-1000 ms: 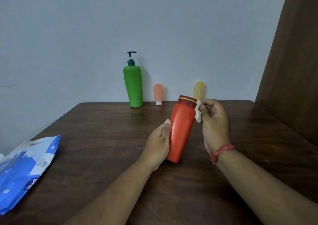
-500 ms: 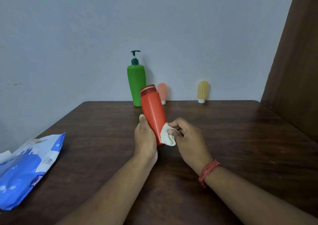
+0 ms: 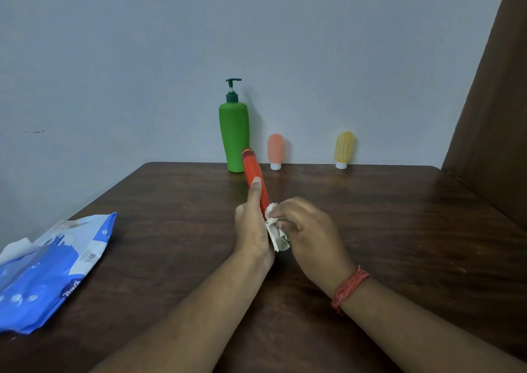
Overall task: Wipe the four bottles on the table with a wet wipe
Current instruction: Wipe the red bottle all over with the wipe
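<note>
My left hand (image 3: 252,224) grips the red bottle (image 3: 254,173) near its base, thumb lying up along its side; the bottle tilts away from me, its cap end towards the wall. My right hand (image 3: 306,235) pinches a crumpled white wet wipe (image 3: 276,237) against the bottle's lower end. A tall green pump bottle (image 3: 234,138), a small pink bottle (image 3: 275,150) and a small yellow bottle (image 3: 344,149) stand upright along the table's far edge by the wall.
A blue wet-wipe pack (image 3: 48,270) lies at the left of the dark wooden table (image 3: 399,230). A brown panel (image 3: 496,101) rises along the right side. The grey wall stands just behind the bottles.
The red bottle has tipped further away from me. My right hand has slid the wipe down from the cap end to the bottle's base. Both hands shifted slightly.
</note>
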A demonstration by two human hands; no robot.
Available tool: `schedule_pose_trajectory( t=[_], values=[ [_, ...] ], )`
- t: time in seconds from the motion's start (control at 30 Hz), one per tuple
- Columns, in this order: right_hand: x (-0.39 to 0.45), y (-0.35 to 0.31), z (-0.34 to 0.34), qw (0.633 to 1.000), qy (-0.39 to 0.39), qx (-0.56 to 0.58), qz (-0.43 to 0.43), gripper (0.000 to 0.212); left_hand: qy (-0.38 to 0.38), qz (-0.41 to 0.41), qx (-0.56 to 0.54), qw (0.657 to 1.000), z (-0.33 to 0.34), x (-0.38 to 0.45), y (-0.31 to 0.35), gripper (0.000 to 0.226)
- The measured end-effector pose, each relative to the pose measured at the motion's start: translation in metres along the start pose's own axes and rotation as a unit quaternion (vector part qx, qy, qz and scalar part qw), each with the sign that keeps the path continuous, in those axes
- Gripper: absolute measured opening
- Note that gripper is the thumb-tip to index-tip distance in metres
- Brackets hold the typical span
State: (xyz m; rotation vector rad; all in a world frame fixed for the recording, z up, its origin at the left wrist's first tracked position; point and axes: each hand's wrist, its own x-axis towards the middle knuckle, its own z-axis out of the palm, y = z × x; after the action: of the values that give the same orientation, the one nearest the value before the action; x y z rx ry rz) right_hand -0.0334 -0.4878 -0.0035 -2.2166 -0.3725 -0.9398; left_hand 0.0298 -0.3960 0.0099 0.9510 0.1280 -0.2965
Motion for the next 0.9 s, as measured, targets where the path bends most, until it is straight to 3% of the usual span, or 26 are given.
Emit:
schedule_pose_trajectory(
  t=[0.1, 0.17, 0.27, 0.37, 0.5, 0.77, 0.9],
  values=[
    [0.002, -0.003, -0.004, 0.997, -0.024, -0.058, -0.047, 0.024, -0.1, -0.099, -0.05, 0.989, -0.003, 0.002, -0.001, 0.06],
    [0.004, -0.005, -0.009, 0.989, -0.042, -0.124, -0.072, 0.024, -0.138, -0.117, -0.076, 0.981, -0.003, -0.001, 0.001, 0.056],
    [0.007, -0.001, -0.014, 0.981, -0.037, -0.18, -0.067, 0.026, -0.146, -0.076, -0.087, 0.982, -0.001, -0.005, 0.001, 0.066],
    [0.005, -0.001, -0.013, 0.991, -0.019, -0.133, -0.031, 0.027, -0.138, -0.05, -0.076, 0.986, -0.002, -0.004, 0.0, 0.069],
    [0.001, -0.008, -0.008, 0.987, -0.046, -0.131, -0.083, 0.027, -0.14, -0.056, -0.101, 0.983, -0.01, 0.0, 0.007, 0.07],
    [0.021, 0.023, -0.047, 0.976, 0.08, -0.198, -0.038, 0.023, -0.239, -0.031, 0.071, 0.968, 0.005, -0.02, -0.01, 0.054],
    [0.014, 0.02, -0.041, 0.971, 0.039, -0.23, -0.059, 0.024, -0.238, -0.015, 0.079, 0.968, 0.003, -0.018, -0.01, 0.051]
  ],
)
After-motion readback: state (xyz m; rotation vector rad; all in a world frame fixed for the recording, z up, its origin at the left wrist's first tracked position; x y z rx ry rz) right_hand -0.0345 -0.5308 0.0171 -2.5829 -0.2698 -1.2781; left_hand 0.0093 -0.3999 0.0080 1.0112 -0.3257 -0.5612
